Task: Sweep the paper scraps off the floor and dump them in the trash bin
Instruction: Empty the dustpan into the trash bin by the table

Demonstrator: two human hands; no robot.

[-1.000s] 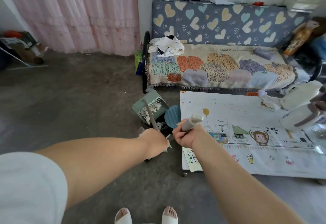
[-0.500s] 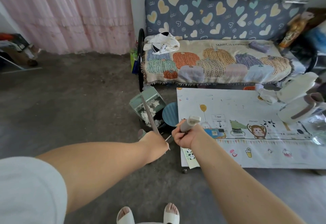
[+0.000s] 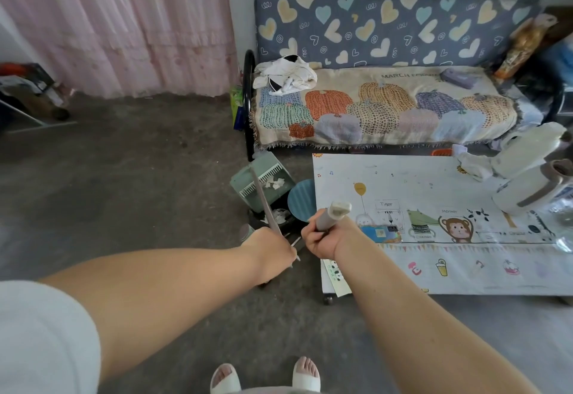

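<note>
My left hand (image 3: pixel 273 252) grips the thin handle (image 3: pixel 263 201) of a pale green dustpan (image 3: pixel 260 181), which is tilted over a dark trash bin (image 3: pixel 276 218). White paper scraps (image 3: pixel 274 182) lie in the pan, and more scraps show inside the bin below it. My right hand (image 3: pixel 322 237) grips a grey broom handle (image 3: pixel 331 215) with a cream end cap; the broom's head is hidden behind my hands. Both hands are close together, just in front of the bin.
A low table (image 3: pixel 434 276) with a cartoon-print cover stands right of the bin, with white jugs (image 3: pixel 533 176) on it. A sofa (image 3: pixel 387 108) with a pumpkin throw is behind. A round blue object (image 3: pixel 300 200) leans by the bin. Bare concrete floor (image 3: pixel 124 183) stretches left to a pink curtain.
The dustpan has tipped a little further over the bin, and scraps have slid toward its mouth. Both hands have stayed about where they were.
</note>
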